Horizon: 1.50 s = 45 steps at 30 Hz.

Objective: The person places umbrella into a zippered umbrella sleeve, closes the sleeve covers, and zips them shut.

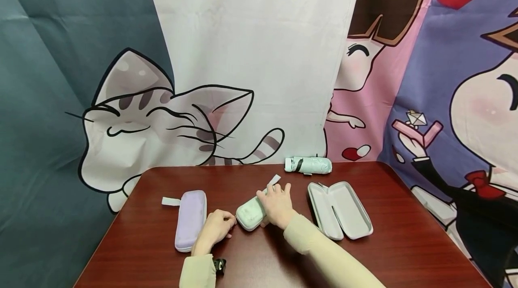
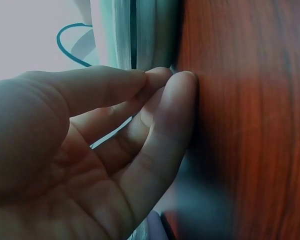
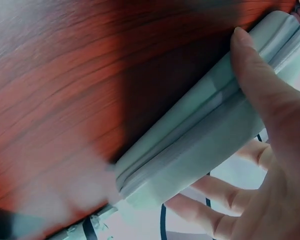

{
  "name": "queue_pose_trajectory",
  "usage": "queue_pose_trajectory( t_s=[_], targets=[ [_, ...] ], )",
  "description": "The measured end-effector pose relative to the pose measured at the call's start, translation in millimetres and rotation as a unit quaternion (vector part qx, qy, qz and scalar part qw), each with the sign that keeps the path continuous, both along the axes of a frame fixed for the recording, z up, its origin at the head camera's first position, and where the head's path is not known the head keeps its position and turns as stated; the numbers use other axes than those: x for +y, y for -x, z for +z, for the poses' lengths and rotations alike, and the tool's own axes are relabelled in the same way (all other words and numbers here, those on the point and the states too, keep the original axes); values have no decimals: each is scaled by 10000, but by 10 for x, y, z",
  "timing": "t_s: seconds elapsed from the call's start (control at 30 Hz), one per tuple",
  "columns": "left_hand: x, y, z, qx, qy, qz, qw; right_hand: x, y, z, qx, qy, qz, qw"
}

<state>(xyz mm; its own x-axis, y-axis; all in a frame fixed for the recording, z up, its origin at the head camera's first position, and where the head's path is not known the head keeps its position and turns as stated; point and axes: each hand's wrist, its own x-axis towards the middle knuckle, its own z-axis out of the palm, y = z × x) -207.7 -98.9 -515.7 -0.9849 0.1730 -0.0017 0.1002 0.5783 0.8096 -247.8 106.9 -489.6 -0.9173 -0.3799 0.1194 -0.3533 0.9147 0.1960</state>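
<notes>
A mint-green zip case (image 1: 248, 215) lies at a slant in the middle of the table, its pale strap (image 1: 274, 180) pointing away. My right hand (image 1: 278, 204) grips it from above; the right wrist view has the thumb (image 3: 250, 60) on one long side, across the zipper seam, and the fingers over the top. At the case's near left end, my left hand (image 1: 217, 228) pinches thumb and fingertips together right at the zipper. What they pinch, apparently the zipper pull, is hidden behind the fingertips in the left wrist view.
Left of my left hand lies a closed lilac case (image 1: 191, 220) with a white strap. To the right, a grey-lined case (image 1: 351, 211) stands spread open. A mint folded umbrella (image 1: 311, 165) lies at the table's back edge, before a printed cloth backdrop (image 1: 251, 31).
</notes>
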Motion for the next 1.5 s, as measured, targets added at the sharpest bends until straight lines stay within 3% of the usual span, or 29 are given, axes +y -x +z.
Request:
queue_pose_trajectory(
  t_s=[0.5, 0.87, 0.97, 1.1, 1.3, 1.5],
  targets=[
    [-22, -5, 13, 14, 39, 54, 10000, -105, -7, -44, 279, -187, -414, 9986],
    [-36, -8, 34, -72, 34, -11, 10000, -173, 36, -54, 123, -108, -675, 9976],
    [-35, -10, 34, -74, 24, -4, 10000, -135, 48, -54, 131, 169, -462, 9987],
    [-36, -4, 19, -76, -68, -18, 9999, -17, 109, -75, -91, 653, 193, 9976],
    [-41, 12, -17, -34, -143, 49, 9999, 220, 236, -46, -785, 1075, 1141, 9845],
    [-22, 29, -20, 7, -130, 100, 9999, 319, 298, -44, -885, 1248, 1402, 9782]
  ],
)
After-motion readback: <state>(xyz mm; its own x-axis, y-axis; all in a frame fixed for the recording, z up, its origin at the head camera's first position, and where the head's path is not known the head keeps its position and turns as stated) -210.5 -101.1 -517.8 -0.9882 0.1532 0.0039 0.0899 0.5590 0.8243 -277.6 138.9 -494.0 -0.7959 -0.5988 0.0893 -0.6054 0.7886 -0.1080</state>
